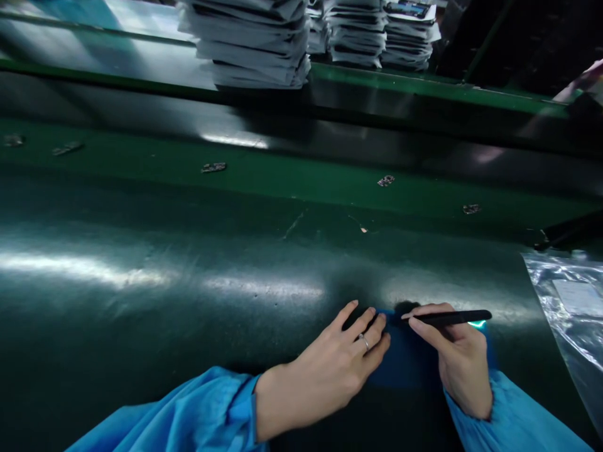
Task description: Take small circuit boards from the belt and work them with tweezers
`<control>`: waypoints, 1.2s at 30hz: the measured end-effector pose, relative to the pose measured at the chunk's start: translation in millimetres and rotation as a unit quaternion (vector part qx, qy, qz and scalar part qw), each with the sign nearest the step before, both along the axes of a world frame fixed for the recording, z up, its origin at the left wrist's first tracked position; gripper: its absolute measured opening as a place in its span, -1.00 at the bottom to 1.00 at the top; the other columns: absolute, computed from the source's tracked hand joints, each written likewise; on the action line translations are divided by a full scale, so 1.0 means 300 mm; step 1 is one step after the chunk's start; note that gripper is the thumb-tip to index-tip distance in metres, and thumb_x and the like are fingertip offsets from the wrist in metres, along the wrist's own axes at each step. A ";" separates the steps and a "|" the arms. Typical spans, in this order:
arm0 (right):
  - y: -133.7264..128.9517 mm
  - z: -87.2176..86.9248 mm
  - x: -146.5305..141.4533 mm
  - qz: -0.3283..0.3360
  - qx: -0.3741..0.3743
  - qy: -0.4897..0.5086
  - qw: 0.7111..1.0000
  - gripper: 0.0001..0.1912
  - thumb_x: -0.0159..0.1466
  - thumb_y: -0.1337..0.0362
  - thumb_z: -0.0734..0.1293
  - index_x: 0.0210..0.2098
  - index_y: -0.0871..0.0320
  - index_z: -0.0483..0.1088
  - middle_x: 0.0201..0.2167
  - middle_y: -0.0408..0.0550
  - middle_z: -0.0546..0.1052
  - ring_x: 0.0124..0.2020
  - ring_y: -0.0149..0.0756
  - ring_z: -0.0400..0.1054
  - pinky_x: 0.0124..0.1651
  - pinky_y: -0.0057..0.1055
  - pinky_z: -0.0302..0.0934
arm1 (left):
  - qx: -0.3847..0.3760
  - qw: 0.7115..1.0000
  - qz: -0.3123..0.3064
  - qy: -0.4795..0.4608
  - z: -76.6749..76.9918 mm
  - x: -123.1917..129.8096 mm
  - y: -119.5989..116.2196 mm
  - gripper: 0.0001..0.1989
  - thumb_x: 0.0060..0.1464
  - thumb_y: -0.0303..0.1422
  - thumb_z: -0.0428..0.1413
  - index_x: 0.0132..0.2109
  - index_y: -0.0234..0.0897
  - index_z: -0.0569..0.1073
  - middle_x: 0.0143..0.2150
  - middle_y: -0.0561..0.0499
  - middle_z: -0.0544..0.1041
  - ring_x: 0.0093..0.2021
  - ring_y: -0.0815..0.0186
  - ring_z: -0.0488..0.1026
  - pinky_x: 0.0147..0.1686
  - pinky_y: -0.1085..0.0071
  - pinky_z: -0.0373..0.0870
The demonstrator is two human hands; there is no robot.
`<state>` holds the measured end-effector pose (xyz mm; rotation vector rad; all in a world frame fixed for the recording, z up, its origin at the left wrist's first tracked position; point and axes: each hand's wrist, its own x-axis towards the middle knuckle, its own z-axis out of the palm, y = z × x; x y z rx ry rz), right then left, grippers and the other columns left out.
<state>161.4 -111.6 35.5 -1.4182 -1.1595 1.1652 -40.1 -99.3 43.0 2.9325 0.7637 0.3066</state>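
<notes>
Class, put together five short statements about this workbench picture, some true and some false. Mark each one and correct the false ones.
1. The right hand holds a dark, pen-like tool. True.
2. The left hand grips a second tool. False: no tool shows in the left hand; its fingertips are at the blue sheet.
3. A ring is on the left hand. True.
4. Both sleeves are red. False: both sleeves are blue.
5. Clear plastic lies to the right of the right hand. True.
</notes>
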 end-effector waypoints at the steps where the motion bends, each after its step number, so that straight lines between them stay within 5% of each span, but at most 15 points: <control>1: -0.002 -0.001 0.000 0.007 -0.001 -0.005 1.000 -0.97 0.16 0.26 0.40 -0.36 0.03 0.49 -0.37 -0.17 0.49 -0.25 -0.25 0.34 -0.23 -0.41 0.18 | 0.000 1.000 0.001 -0.003 -0.002 0.000 -0.001 -0.62 0.14 -0.39 -0.03 0.11 -0.40 0.26 0.15 -0.18 0.25 0.14 0.07 0.17 0.12 0.06 0.06; 14: 0.003 0.038 -0.003 0.023 -0.014 -0.065 0.998 -0.97 0.15 0.28 0.38 -0.40 0.08 0.49 -0.39 -0.07 0.50 -0.22 -0.06 0.33 -0.14 -0.21 0.16 | -0.024 1.000 -0.014 -0.001 0.002 -0.005 0.002 -0.63 0.17 -0.41 -0.08 0.13 -0.39 0.24 0.16 -0.22 0.23 0.15 0.02 0.16 0.11 0.02 0.07; 36: 0.011 0.043 0.008 0.039 -0.035 -0.073 0.996 -0.95 0.13 0.26 0.39 -0.40 0.07 0.52 -0.39 -0.06 0.52 -0.23 -0.05 0.35 -0.17 -0.21 0.19 | -0.029 0.999 -0.026 0.006 0.017 -0.010 0.006 -0.62 0.19 -0.44 -0.11 0.14 -0.43 0.22 0.16 -0.25 0.23 0.15 -0.01 0.17 0.09 0.01 0.08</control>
